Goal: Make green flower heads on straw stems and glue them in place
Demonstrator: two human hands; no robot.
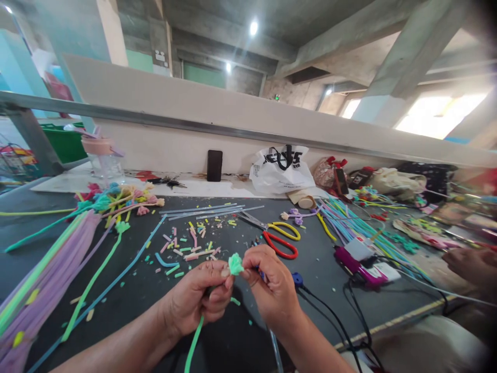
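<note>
Centrally, a green pipe cleaner (194,342) is held in the left hand (198,303), fingers curled shut around its stem, which hangs down toward the bottom edge of the view. The stem's top end is a small fuzzy green tuft (235,263), pinched between the left thumb and the fingertips of the right hand (272,290). The right fingers are closed narrowly on the tuft; something blue is glimpsed under that hand, but what it is cannot be told. Both hands are held just above the dark table (128,300), near its front edge.

Short coloured offcuts (186,248) are scattered on the table just beyond the hands. Red-handled scissors (279,247) and yellow-handled scissors (285,230) are lying side by side beyond the right hand. A bundle of long purple and green pipe cleaners (42,280) is laid along the left side, and finished fuzzy flowers (128,199) are piled behind it. A pink glue gun (359,267) with black cables is seen to the right, near a bundle of blue and green sticks (349,223). A black phone (214,165) is propped upright against the wall, beside a white plastic bag (281,171). A clear bottle with a pink lid (103,155) is standing at far left. Another person's hand (471,264) is seen at the right edge, blurred.
</note>
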